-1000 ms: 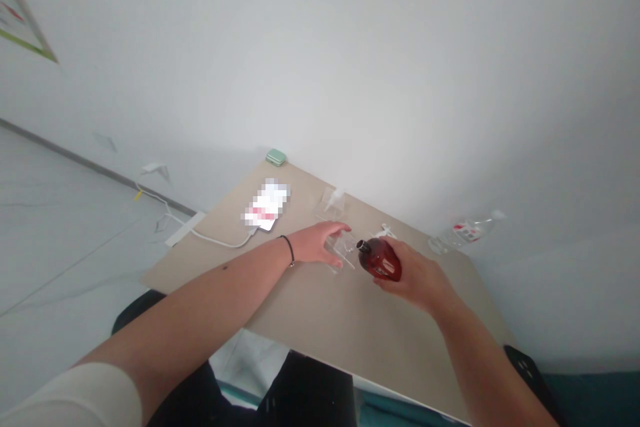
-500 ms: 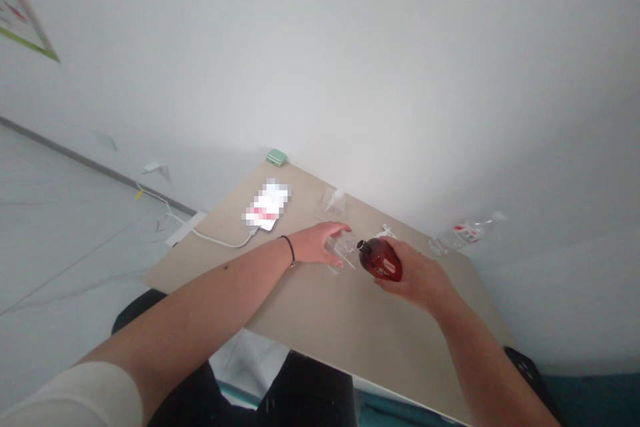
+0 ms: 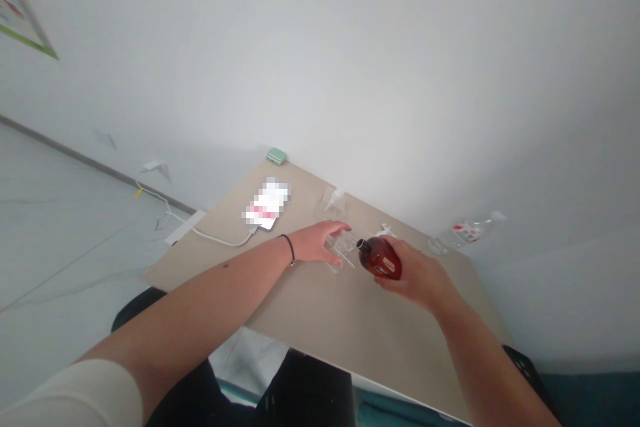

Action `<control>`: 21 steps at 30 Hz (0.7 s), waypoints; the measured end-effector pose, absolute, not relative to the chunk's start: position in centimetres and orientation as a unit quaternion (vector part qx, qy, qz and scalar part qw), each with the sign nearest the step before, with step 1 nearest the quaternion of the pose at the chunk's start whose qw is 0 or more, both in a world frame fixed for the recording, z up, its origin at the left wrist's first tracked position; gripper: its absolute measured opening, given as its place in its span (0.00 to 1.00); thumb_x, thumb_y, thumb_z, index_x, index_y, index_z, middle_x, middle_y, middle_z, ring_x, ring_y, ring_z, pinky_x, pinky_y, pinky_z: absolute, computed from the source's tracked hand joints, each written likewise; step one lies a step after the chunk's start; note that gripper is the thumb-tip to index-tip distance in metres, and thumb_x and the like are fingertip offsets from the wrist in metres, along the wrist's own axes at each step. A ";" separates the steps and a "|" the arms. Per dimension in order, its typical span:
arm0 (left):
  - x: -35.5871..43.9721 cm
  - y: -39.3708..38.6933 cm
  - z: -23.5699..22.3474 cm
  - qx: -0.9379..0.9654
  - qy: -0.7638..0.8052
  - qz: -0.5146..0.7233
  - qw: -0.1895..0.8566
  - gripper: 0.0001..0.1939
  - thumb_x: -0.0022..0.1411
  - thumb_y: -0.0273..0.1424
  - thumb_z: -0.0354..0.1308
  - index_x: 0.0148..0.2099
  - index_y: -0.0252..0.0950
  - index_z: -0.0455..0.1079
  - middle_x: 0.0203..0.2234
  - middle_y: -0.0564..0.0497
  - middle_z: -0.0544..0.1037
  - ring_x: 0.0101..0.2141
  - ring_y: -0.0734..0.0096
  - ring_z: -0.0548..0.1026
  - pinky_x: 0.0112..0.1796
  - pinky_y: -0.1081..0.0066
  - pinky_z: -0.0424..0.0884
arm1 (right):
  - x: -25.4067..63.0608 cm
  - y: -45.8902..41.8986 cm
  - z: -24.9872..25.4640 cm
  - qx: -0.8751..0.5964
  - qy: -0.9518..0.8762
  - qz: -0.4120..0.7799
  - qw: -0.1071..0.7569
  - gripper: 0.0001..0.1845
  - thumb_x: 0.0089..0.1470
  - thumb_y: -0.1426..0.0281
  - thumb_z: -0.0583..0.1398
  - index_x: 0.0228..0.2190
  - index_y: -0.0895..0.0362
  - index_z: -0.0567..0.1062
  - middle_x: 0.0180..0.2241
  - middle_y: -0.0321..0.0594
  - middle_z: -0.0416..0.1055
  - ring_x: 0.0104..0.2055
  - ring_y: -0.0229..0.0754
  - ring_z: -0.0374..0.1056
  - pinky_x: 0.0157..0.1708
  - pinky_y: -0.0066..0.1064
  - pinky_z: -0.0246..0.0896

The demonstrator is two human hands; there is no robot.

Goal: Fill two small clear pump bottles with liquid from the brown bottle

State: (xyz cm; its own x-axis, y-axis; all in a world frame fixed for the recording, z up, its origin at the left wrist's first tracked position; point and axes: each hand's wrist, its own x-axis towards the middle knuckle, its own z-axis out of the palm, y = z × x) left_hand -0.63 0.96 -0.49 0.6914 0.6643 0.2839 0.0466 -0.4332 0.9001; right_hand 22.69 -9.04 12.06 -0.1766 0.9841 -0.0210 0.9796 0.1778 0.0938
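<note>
My right hand [image 3: 413,273] is wrapped round a reddish-brown bottle [image 3: 381,259], tilted so that its uncapped neck points left. Close to that neck is a clear plastic container [image 3: 345,247], seen through so that its exact shape is hard to make out. My left hand [image 3: 320,243] curves about the container, thumb on the near side and fingers on the far side. A dark band circles my left wrist. Behind my left hand lies a clear plastic piece [image 3: 333,201], perhaps a bag or lid.
On the beige table [image 3: 320,313] lie a phone [image 3: 270,205] with a white cable [image 3: 220,239] and a small green case [image 3: 277,156]. A clear bottle [image 3: 465,233] stands by the wall at the right. Something white [image 3: 385,230] sits behind the brown bottle.
</note>
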 end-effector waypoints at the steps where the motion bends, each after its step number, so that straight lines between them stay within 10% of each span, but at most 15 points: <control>1: -0.6 0.9 -0.5 0.784 0.226 0.321 0.480 0.46 0.46 0.39 0.76 0.65 0.37 0.63 0.60 0.36 0.70 0.58 0.48 0.71 0.58 0.53 0.66 | 22.7 -9.0 12.1 0.642 0.765 0.029 0.040 0.40 0.44 0.60 0.69 0.59 0.47 0.66 0.57 0.44 0.74 0.53 0.59 0.75 0.45 0.44 0.72; 21: -0.7 0.8 -0.1 0.788 0.231 0.313 0.476 0.46 0.47 0.38 0.75 0.65 0.37 0.62 0.60 0.36 0.70 0.58 0.49 0.71 0.58 0.53 0.67 | 22.4 -9.0 12.5 0.634 0.770 0.046 0.057 0.39 0.45 0.59 0.68 0.59 0.46 0.66 0.56 0.43 0.75 0.52 0.56 0.76 0.44 0.42 0.73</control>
State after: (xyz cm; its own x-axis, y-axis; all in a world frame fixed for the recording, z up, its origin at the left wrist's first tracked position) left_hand -0.68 0.76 -0.14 0.6970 0.6631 0.2730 0.0668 -0.4392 0.8959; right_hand 22.38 -8.97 12.46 -0.1896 0.9814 -0.0295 0.9710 0.1918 0.1423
